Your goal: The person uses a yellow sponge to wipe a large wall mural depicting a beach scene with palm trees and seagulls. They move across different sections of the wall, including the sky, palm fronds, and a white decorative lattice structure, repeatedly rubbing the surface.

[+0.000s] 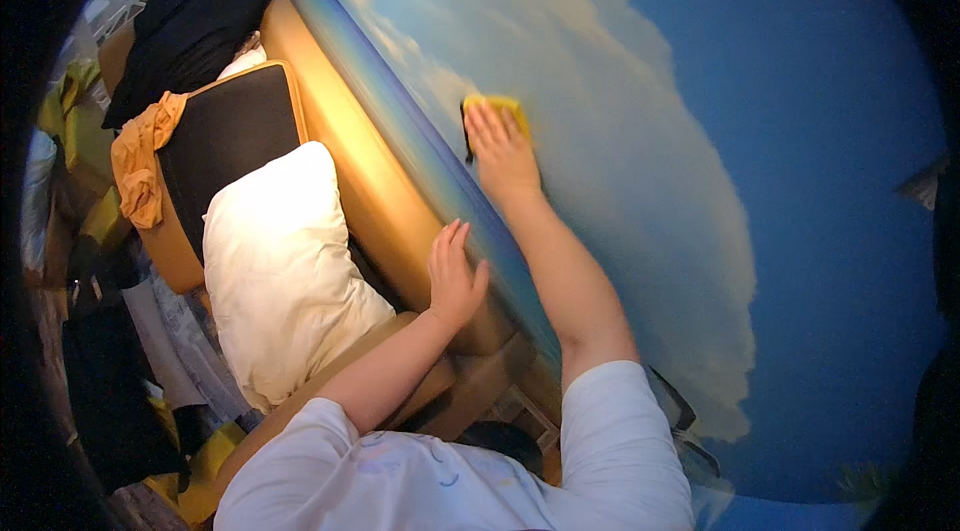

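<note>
My right hand (504, 156) lies flat on a yellow cloth or sponge (517, 111), pressing it against a wall painted with blue sky and clouds (600, 118). A dark edge shows along the yellow thing's left side. Lower and to the left, my left hand (456, 280) has its fingers apart and holds nothing. It is over the tan sofa back (360, 133), close to the foot of the painted surface; whether it touches is not clear.
On the sofa are a white pillow (277, 268), a black cushion with orange edging (232, 126), an orange cloth (146, 156) and a black cloth (195, 28). Yellow and dark fabrics lie at the far left. A dark, angular object (679, 411) is beside my right sleeve.
</note>
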Demonstrator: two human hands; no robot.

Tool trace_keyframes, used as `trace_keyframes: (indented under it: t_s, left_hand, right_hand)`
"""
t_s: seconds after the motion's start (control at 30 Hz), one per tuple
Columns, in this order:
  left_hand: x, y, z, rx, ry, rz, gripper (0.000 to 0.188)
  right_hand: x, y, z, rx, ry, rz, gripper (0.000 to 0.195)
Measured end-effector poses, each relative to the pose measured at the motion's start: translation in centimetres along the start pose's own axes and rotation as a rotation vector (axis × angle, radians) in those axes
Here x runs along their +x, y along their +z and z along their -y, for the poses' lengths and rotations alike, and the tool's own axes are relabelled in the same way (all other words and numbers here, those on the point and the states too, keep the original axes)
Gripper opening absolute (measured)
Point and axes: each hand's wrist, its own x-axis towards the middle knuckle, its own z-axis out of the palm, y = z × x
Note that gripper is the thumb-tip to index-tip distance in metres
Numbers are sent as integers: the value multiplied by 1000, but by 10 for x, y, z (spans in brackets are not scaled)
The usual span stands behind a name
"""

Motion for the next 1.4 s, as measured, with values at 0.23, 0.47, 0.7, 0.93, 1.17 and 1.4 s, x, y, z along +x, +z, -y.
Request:
trace_keyframes:
  t_s: [0.23, 0.47, 0.7, 0.93, 1.17, 1.4]
  left_hand:
    - [-2, 13, 13, 15, -14, 8, 70]
    - [-5, 26, 22, -16, 17, 41, 68]
    - [-13, 28, 18, 86, 45, 150, 68]
    - [-30, 44, 25, 81, 85, 202, 66]
    - [-36, 55, 29, 197, 101, 191, 63]
    - [-53, 49, 5, 100, 251, 237, 58]
  right_hand:
    - [-165, 23, 38, 270, -133, 291, 60]
    - [-135, -96, -61, 66, 432, 51, 65]
    - [-227, 6, 53, 387, 119, 424, 58]
    - [-333, -2, 41, 235, 196, 430, 57]
    - [-302, -99, -55, -171, 672, -165, 54]
    - [-392, -27, 45, 588, 424, -87, 35]
